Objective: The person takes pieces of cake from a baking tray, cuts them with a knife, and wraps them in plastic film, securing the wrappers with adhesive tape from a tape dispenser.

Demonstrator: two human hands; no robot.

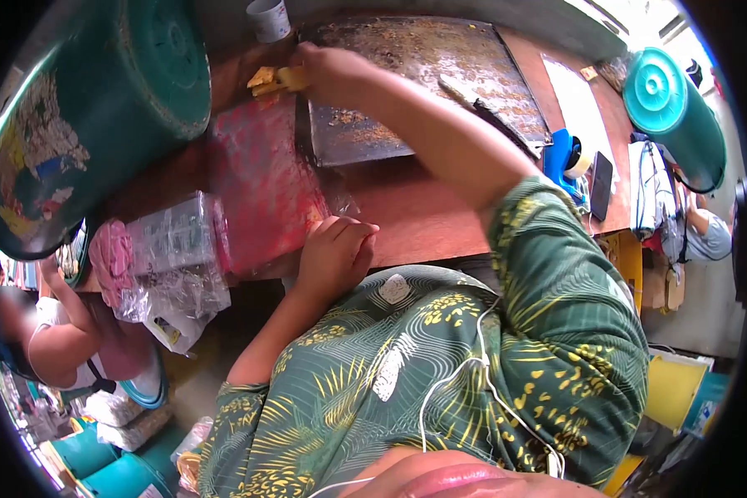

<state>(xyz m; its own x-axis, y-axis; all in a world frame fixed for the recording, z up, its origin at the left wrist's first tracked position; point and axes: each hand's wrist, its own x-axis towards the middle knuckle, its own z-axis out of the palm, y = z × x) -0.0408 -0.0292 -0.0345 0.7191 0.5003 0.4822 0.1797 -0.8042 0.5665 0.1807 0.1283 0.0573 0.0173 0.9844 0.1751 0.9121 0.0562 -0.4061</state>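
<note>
My right hand (328, 73) reaches across to the far side of the table, closed around a yellow piece (291, 79) whose kind I cannot make out. A crumbly orange-brown lump (263, 80) touches the piece's outer end. Both are just above the far edge of a red-stained sheet (261, 178), beside a dark, worn metal tray (361, 137). My left hand (338, 251) rests near the table's front edge at the sheet's right side. Its fingers are curled, and I see nothing in them. A scrap of clear plastic (340, 202) lies just beyond it.
A big green drum (170, 66) stands left, a white cup (269, 20) behind. Plastic-wrapped packs (170, 236) lie by the sheet. On the tray's right are a dark-bladed tool (506, 124), a blue tape dispenser (559, 158) and a phone (601, 184). A person (66, 332) works at left.
</note>
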